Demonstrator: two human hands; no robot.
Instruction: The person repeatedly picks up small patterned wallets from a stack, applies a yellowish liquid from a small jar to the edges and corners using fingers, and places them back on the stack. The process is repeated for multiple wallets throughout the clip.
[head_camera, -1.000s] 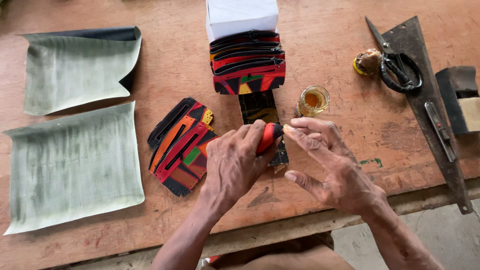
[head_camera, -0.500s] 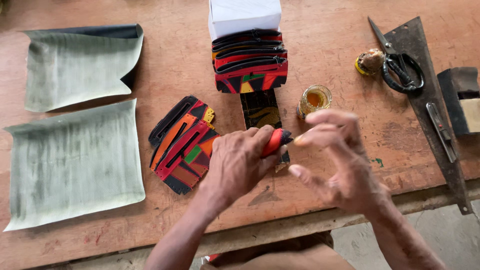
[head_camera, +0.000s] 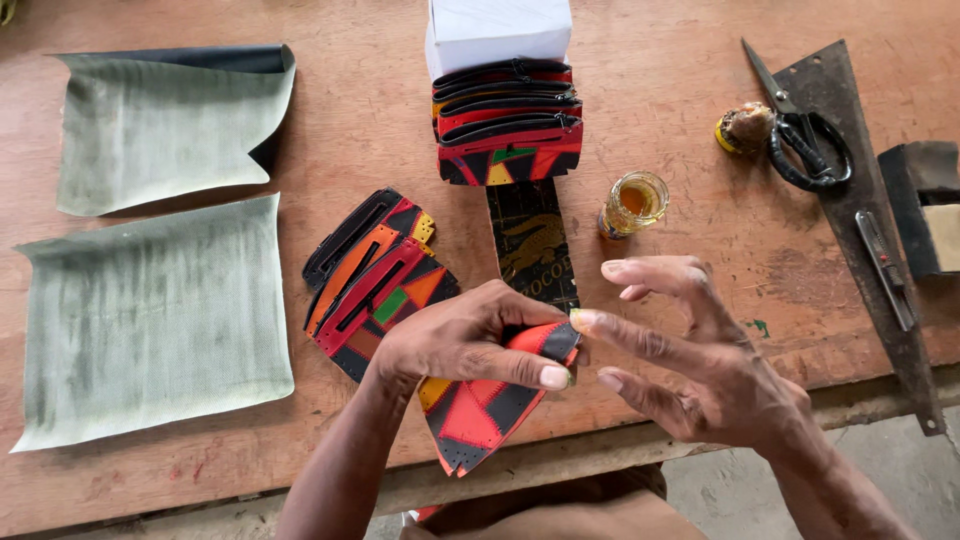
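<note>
The left hand (head_camera: 470, 345) is closed around one patchwork leather pouch (head_camera: 480, 410) of red, orange and black panels, thumb pressed on its upper edge, holding it above the near edge of the wooden workbench (head_camera: 700, 120). The right hand (head_camera: 700, 370) holds nothing: its fingers are spread wide, and the tip of the forefinger meets the pouch's top corner just beside the left thumb.

Left of the held pouch, a fanned pile of similar patchwork pouches (head_camera: 375, 275) lies flat on the bench; at least three can be counted, though the overlap hides the exact number. Farther back, a second batch of pouches (head_camera: 508, 125) stands on edge in a tight row, about five or six, with one white box (head_camera: 498, 30) resting on top of them. One dark strip (head_camera: 535, 245) with a printed animal figure lies between that row and the hands.

Two sheets of grey-green leather (head_camera: 150, 310) lie at the left, one behind the other. One small glass jar of amber liquid (head_camera: 632, 203) sits right of the strip. At the far right are one pair of black-handled scissors (head_camera: 800, 135), one metal square (head_camera: 860, 210) and one dark block (head_camera: 925, 205).
</note>
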